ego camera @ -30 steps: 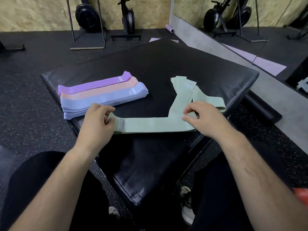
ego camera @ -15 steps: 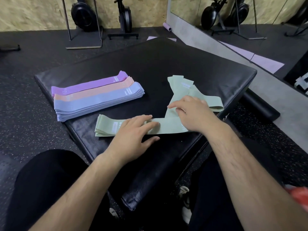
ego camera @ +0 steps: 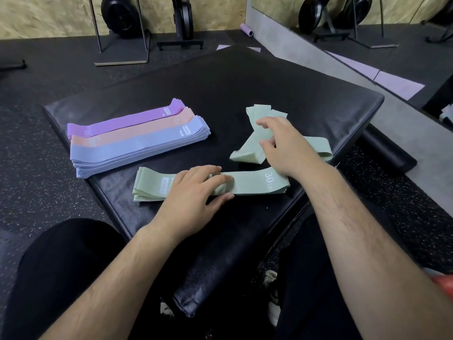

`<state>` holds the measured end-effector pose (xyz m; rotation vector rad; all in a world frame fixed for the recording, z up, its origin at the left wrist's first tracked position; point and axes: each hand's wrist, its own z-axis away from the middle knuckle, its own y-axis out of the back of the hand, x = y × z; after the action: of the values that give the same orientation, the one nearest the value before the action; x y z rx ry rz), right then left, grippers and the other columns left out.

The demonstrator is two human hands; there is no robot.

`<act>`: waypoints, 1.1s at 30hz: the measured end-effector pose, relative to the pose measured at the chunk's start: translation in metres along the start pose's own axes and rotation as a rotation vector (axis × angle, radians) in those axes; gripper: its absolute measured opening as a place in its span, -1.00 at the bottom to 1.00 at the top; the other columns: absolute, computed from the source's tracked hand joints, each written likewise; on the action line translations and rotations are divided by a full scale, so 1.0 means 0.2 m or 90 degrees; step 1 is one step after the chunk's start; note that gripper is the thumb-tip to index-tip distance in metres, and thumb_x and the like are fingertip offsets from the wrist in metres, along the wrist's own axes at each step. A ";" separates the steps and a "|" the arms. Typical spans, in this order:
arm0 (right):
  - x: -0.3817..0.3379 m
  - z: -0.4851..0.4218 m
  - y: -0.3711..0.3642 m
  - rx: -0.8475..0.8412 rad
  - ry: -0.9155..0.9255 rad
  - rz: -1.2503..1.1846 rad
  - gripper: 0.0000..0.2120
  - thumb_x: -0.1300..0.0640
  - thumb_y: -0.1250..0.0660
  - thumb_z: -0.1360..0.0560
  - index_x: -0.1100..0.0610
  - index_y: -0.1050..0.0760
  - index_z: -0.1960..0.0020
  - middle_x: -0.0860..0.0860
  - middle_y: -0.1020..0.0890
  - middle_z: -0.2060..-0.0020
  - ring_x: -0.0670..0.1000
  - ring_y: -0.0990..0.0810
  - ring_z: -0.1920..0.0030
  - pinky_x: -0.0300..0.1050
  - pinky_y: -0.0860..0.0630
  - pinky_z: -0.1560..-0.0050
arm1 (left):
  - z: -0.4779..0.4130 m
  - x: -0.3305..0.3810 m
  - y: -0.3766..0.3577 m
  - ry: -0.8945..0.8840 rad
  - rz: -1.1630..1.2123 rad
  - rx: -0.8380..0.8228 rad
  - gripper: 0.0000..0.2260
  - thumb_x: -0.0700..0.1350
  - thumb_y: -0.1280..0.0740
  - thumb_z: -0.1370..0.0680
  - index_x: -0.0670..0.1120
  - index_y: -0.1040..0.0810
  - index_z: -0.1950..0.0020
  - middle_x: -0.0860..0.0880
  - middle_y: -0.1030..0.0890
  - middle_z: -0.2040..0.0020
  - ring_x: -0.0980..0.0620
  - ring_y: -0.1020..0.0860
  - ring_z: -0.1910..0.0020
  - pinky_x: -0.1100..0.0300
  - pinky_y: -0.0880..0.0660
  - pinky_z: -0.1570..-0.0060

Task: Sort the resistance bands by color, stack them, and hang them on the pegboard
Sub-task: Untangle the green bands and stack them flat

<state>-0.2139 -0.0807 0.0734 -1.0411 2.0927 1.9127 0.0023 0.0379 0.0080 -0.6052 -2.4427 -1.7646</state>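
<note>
Left hand (ego camera: 193, 192) lay flat, grip apart, on the green stack (ego camera: 257, 184); right hand (ego camera: 286, 146) pinched a loose green band (ego camera: 247, 153)

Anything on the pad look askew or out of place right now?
Yes: the loose green bands the right hand pinches lie crossed and fanned at angles, unlike the squared green stack under the left hand and the neat blue stack.
</note>
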 end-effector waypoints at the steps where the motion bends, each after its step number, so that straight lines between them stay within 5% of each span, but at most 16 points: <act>1: 0.01 0.02 0.01 -0.008 0.010 -0.018 -0.68 0.12 -0.23 -0.63 -0.10 -0.43 -0.36 -0.15 -0.41 -0.31 -0.15 -0.57 0.05 -0.08 -0.50 -0.12 | -0.01 0.00 0.00 0.001 -0.001 -0.002 -0.58 0.29 -0.16 -0.57 0.11 -0.58 -0.27 0.07 -0.53 -0.34 0.00 -0.47 -0.33 0.06 -0.31 -0.27; 4: 0.06 0.10 0.08 -0.083 0.028 -0.068 -0.81 -0.01 -0.39 -0.54 -0.16 -0.54 -0.15 -0.21 -0.47 -0.16 -0.19 -0.52 -0.12 -0.12 -0.49 -0.18 | -0.02 0.00 0.00 -0.004 -0.001 -0.001 -0.60 0.29 -0.18 -0.57 0.14 -0.56 -0.28 0.08 -0.53 -0.32 0.02 -0.46 -0.32 0.11 -0.25 -0.27; 9: 0.16 0.22 0.15 -0.248 -0.005 -0.054 -0.44 -0.18 -0.60 -0.29 -0.28 -0.53 -0.25 -0.32 -0.47 -0.23 -0.22 -0.44 -0.29 -0.14 -0.43 -0.31 | -0.04 0.01 0.02 -0.018 0.007 0.000 -0.69 0.22 -0.32 -0.58 0.15 -0.54 -0.28 0.14 -0.52 -0.21 0.05 -0.47 -0.19 0.13 -0.23 -0.25; 14: 0.20 0.23 0.14 -0.222 -0.029 -0.049 -0.57 -0.09 -0.59 -0.36 -0.24 -0.58 -0.19 -0.26 -0.54 -0.15 -0.10 -0.53 -0.16 -0.06 -0.48 -0.28 | -0.06 0.01 0.03 -0.023 -0.001 -0.025 -0.63 0.24 -0.31 -0.55 0.15 -0.51 -0.31 0.15 -0.50 -0.22 0.05 -0.45 -0.16 0.09 -0.25 -0.26; 20: 0.21 0.25 0.12 -0.212 -0.015 -0.042 -0.59 -0.03 -0.58 -0.40 -0.17 -0.58 -0.21 -0.23 -0.52 -0.15 -0.18 -0.51 -0.10 -0.39 -0.37 -0.04 | -0.07 0.03 0.03 -0.020 -0.020 -0.033 -0.63 0.18 -0.37 -0.55 0.12 -0.50 -0.32 0.11 -0.49 -0.19 0.01 -0.45 -0.16 0.10 -0.21 -0.23; 25: 0.19 0.28 0.09 -0.149 0.028 -0.038 -0.65 -0.23 -0.44 -0.43 -0.18 -0.58 -0.17 -0.26 -0.51 -0.17 -0.21 -0.47 -0.23 -0.22 -0.39 -0.27 | -0.07 0.05 0.03 -0.019 -0.004 -0.013 -0.58 0.36 -0.24 -0.52 0.17 -0.49 -0.26 0.17 -0.45 -0.21 0.10 -0.43 -0.14 0.20 -0.16 -0.23; 29: 0.07 0.24 0.02 0.015 0.090 0.025 -0.78 -0.08 -0.32 -0.58 -0.07 -0.60 -0.17 -0.17 -0.58 -0.14 -0.07 -0.47 -0.24 -0.04 -0.38 -0.33 | -0.10 0.11 0.03 -0.016 0.016 0.060 -0.68 0.24 -0.24 -0.57 0.08 -0.56 -0.18 0.13 -0.47 -0.15 0.06 -0.40 -0.11 0.20 -0.17 -0.10; 33: -0.03 0.18 -0.07 -0.017 0.093 0.153 -0.75 -0.08 -0.31 -0.57 -0.05 -0.61 -0.18 -0.14 -0.59 -0.16 -0.02 -0.45 -0.25 -0.06 -0.28 -0.32 | -0.12 0.12 0.01 -0.020 0.020 0.065 -0.68 0.21 -0.20 -0.60 0.05 -0.61 -0.11 0.12 -0.46 -0.01 0.06 -0.37 0.04 0.14 -0.23 0.06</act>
<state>-0.2147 -0.0444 0.0567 -1.0025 2.3753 2.0312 -0.0222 0.0237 0.0250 -0.6625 -2.5105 -1.6204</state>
